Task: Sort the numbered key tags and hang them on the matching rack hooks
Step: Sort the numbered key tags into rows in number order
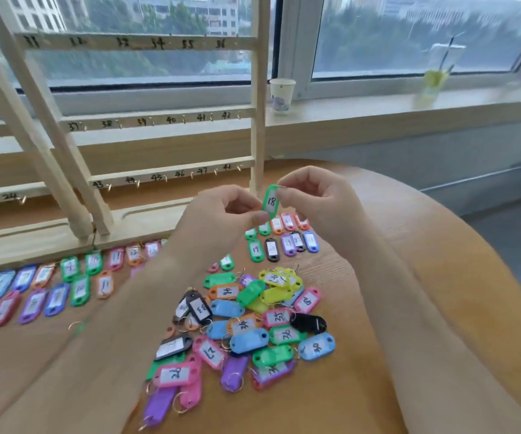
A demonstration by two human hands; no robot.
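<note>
A green key tag marked 18 (pixel 271 202) is held upright above the table between both hands. My left hand (pixel 221 214) pinches its lower end and my right hand (pixel 315 198) pinches its top by the metal ring. Below them lies a loose heap of coloured tags (pixel 246 327). Sorted tags lie in rows at the left (pixel 43 286) and in a small group near the rack's foot (pixel 284 239). The wooden rack (pixel 159 120) stands behind, its bars numbered 31 to 48 with small hooks.
The round wooden table (pixel 441 277) ends at the right. A paper cup (pixel 281 95) and a plastic drink cup with a straw (pixel 437 76) stand on the windowsill behind the rack. A second rack section (pixel 2 198) with hooks shows at the far left.
</note>
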